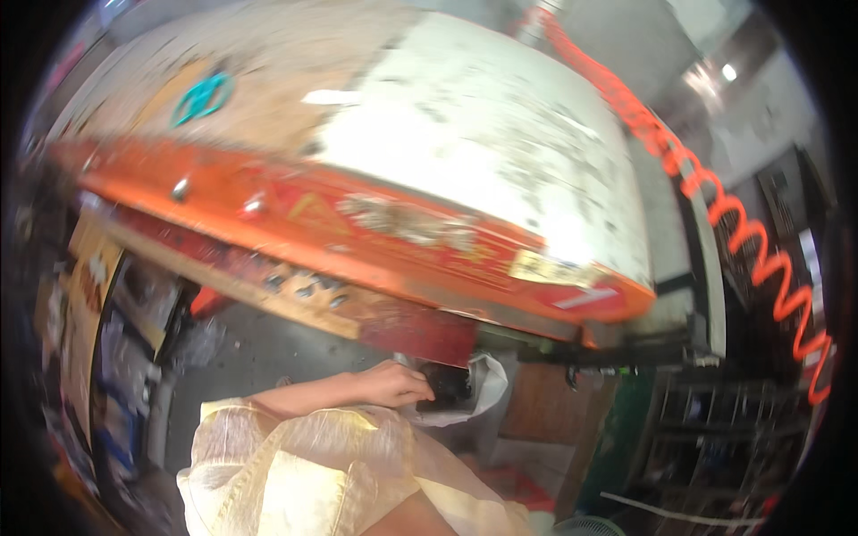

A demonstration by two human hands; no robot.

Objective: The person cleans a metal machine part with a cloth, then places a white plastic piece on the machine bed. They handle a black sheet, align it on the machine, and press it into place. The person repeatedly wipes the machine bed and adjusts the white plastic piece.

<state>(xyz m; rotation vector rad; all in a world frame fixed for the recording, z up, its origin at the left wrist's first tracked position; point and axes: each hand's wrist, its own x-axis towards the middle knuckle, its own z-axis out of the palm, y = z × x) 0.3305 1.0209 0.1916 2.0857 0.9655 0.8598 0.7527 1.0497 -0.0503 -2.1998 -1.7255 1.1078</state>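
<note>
My left hand (396, 384) reaches across in front of my body with its fingers curled closed. Whether anything is inside the fingers is hidden. Just beyond the fingertips is a white bag or lined bin (487, 393) with something dark inside. The hand overlaps its near left side, and I cannot tell if it touches. Of my right arm only a bit of bare skin (416, 518) shows at the lower edge; my right hand is out of the picture. Blur smears much of the view.
Overhead stretches a workbench with an orange front edge (357, 259) and a pale top (483, 134). Teal-handled scissors (201, 98) lie on it. Below hangs a wooden drawer (286, 290) with small dark parts. An orange coiled hose (706, 188) runs at right, above shelving (715, 438).
</note>
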